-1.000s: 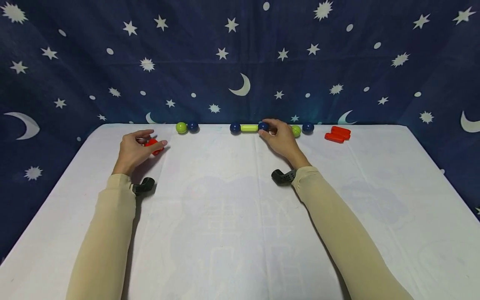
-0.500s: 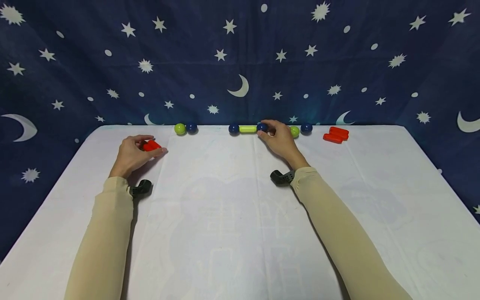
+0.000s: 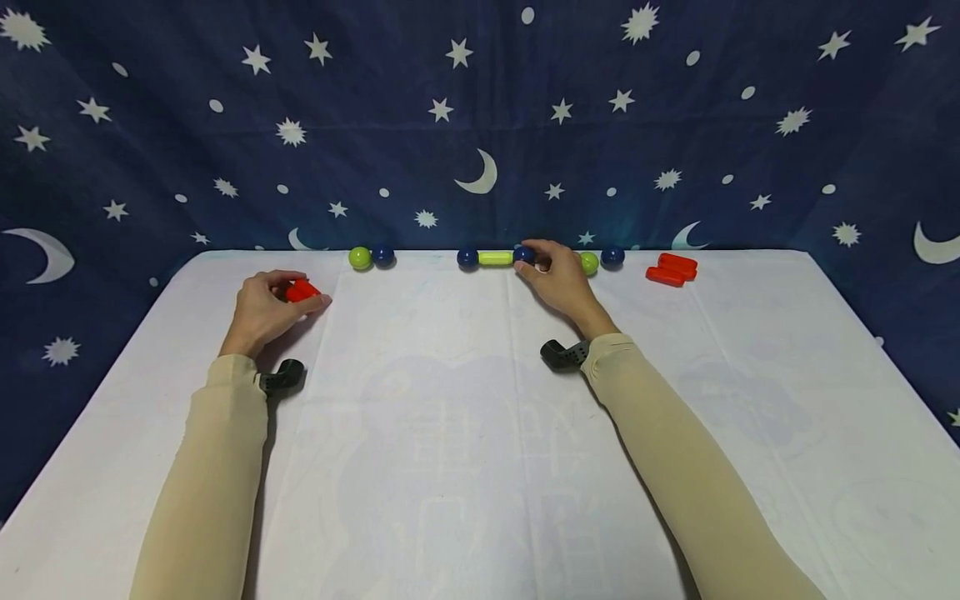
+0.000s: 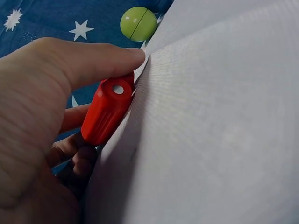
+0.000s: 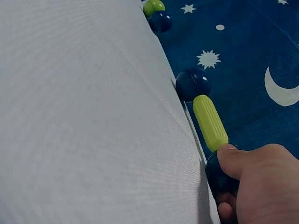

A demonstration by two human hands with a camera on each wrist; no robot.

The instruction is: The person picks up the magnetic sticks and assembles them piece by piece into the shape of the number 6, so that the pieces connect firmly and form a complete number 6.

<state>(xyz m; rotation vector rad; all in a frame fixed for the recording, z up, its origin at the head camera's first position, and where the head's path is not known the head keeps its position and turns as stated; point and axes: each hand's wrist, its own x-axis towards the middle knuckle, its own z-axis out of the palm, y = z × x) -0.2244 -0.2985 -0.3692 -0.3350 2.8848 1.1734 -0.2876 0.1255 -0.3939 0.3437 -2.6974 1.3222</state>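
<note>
At the left of the table, my left hand (image 3: pixel 262 308) holds red magnetic rods (image 3: pixel 302 291) between thumb and fingers. In the left wrist view one red rod (image 4: pixel 106 114) shows a silvery round spot on its end, under the thumb; how many are held is partly hidden. My right hand (image 3: pixel 564 279) pinches a dark blue ball (image 3: pixel 523 255) at the back edge. That ball meets one end of a yellow-green rod (image 3: pixel 496 258), and a second blue ball (image 3: pixel 468 258) touches the other end. In the right wrist view the thumb lies near where rod (image 5: pixel 210 122) and gripped ball (image 5: pixel 218 173) join.
A green ball (image 3: pixel 360 258) and a blue ball (image 3: pixel 383 256) touch, left of centre. Another green ball (image 3: pixel 589 263) and blue ball (image 3: pixel 612 257) sit right of my right hand. Two red rods (image 3: pixel 672 269) lie farther right. A starry cloth (image 3: pixel 405 158) hangs behind the white table (image 3: pixel 435 400).
The red rods have turned slightly within my left hand's fingers, and that hand has shifted a little. My right hand stays on the blue ball. The whole head view has shifted slightly.
</note>
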